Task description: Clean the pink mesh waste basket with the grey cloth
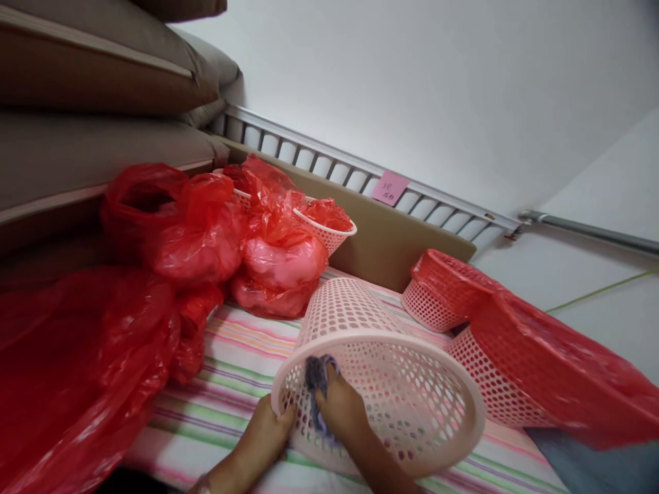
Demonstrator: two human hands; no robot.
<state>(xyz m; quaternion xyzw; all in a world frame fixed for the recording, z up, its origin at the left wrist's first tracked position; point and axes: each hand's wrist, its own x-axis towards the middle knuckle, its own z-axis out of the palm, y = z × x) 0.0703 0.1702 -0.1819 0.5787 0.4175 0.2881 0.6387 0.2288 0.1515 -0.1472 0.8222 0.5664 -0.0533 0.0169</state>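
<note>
A pale pink perforated plastic basket [355, 312] lies on its side on the striped sheet, its round mouth toward me. My left hand [272, 425] grips the rim at the lower left, the thumb over the edge and the other fingers mostly hidden. Reaching inside the mouth, my right hand [342, 405] is closed around a bunched grey-purple cloth [316, 377]. The cloth lies against the inner left wall of the basket.
Red plastic bags [278, 267] crowd the left, beside stacked brown-grey cushions [103, 151]. A small white basket [329, 230] holds red plastic. Bag-covered baskets [494, 384] stand at right. Behind are a brown board [375, 247], a metal rail and a pink note [390, 187].
</note>
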